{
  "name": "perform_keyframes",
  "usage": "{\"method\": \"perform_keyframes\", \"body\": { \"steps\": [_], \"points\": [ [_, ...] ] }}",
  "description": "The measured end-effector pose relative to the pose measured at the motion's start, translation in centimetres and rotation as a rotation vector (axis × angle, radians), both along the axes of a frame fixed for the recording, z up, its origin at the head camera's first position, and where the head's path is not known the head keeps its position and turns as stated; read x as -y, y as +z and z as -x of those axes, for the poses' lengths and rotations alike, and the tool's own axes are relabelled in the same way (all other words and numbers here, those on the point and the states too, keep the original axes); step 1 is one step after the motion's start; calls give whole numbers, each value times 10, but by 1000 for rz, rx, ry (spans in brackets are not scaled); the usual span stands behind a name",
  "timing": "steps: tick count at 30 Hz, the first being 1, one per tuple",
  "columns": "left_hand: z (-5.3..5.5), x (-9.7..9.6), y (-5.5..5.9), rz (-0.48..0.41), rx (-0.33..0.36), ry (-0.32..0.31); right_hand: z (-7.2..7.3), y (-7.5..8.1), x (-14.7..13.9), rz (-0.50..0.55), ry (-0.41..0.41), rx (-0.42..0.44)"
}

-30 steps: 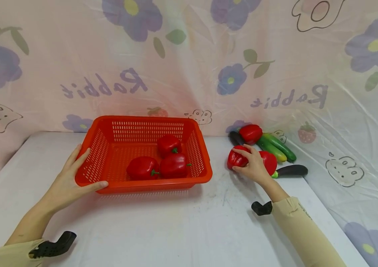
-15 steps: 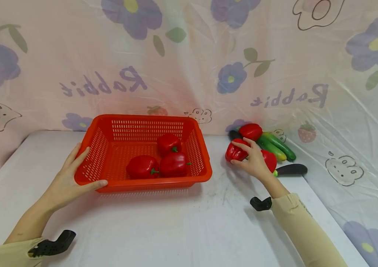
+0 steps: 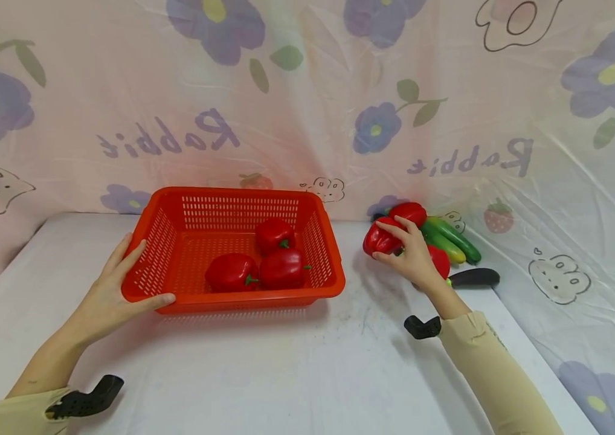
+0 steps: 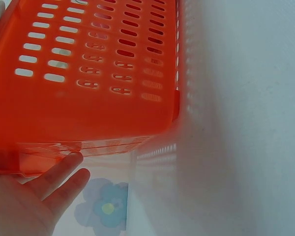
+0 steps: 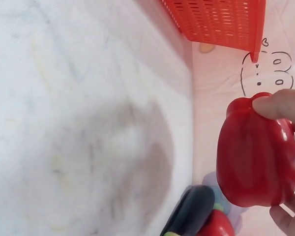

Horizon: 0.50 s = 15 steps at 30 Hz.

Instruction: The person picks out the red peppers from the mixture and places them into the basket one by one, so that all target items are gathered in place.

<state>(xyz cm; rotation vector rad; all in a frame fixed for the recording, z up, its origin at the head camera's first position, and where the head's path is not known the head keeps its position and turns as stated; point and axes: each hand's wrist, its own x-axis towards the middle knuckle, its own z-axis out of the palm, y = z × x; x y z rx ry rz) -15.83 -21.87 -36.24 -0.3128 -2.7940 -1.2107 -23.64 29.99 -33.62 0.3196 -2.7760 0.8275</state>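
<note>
So, curtain [image 3: 307, 163]: pale pink, printed with purple flowers and mirrored "Rabbit" lettering; from my head view it hangs behind everything.
Table [image 3: 264, 374]: white, lightly scuffed right of the basket, running beneath both forearms.
Basket [image 3: 242, 300]: red-orange with slotted walls, standing left of centre; I count three red peppers lying inside, the left one [image 3: 231, 272], the front right one [image 3: 283, 269] and the rear one [image 3: 275, 235].
Left hand [image 3: 106, 302]: fingers straight and spread along the basket's left side, thumb laid on the front rim; I see it touching, with no fingers curled round.
Right hand [image 3: 416, 257]: parted only as wide as the held pepper [image 5: 253, 157], which I see pinched between thumb and fingers, right of the basket and apart from it, seemingly raised off the table.
Long vegetables: dark eggplant [image 3: 475, 277] near the right wrist, green cucumber [image 3: 460, 241] beside a yellow-tipped one [image 3: 445, 244], second eggplant [image 5: 191, 209] further back.
Loose peppers: back one [image 3: 408, 212] near the curtain, other one [image 3: 439, 261] partly hidden by the right hand.
Cuffs: a black bent piece at each, left [image 3: 87, 399] and right [image 3: 421, 327].
</note>
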Motion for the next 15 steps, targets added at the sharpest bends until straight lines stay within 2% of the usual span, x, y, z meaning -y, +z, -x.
{"method": "perform_keyframes", "body": {
  "steps": [10, 15],
  "points": [
    [0, 0, 0, -9, -3, -3, 1, 8, 11, 53, -7, 27],
    [0, 0, 0, -6, -4, -2, 2, 10, 16, 28, 2, -9]
  ]
}}
